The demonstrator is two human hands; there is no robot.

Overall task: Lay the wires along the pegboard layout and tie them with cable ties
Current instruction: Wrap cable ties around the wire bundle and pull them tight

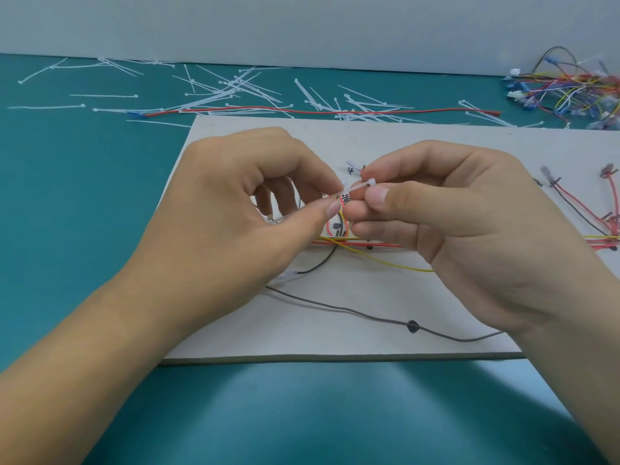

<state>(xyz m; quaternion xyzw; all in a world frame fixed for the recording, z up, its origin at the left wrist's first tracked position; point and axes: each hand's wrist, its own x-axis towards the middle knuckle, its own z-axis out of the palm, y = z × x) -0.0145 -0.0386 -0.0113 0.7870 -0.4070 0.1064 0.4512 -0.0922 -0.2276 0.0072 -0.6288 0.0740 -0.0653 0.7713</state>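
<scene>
Left forearm [84, 347]: reaching in from the near edge over the teal mat [302, 414], likely bracing the wrist low so the fingertips are working steadily.
Left hand [241, 209]: hovering over the board's middle, thumb and forefinger closing together on one end of the cable tie [357, 186]; the other fingers are curling loosely behind.
Right hand [453, 216]: meeting the left, thumb and forefinger pinching the tie's head end, the remaining fingers folding under.
Cable tie: spanning the small gap between the two pinches, just above the wires; whether the tail is already entering the head I cannot tell.
Wire bundle [335, 243]: red and yellow strands are running across the pegboard [335, 340] beneath the hands, where the tie seems to be going.
Grey wire [369, 315]: trailing nearer, passing a dark peg [412, 326] that is holding its route.
Step, as I judge it: both hands are threading or cinching a tie round the bundle.
Loose ties [235, 88]: lying scattered beyond the board, within reach as stock.
Spare wires [570, 88]: heaping at far right, well apart, awaiting routing.
Single red wire [335, 111]: lying along the board's far edge.
</scene>
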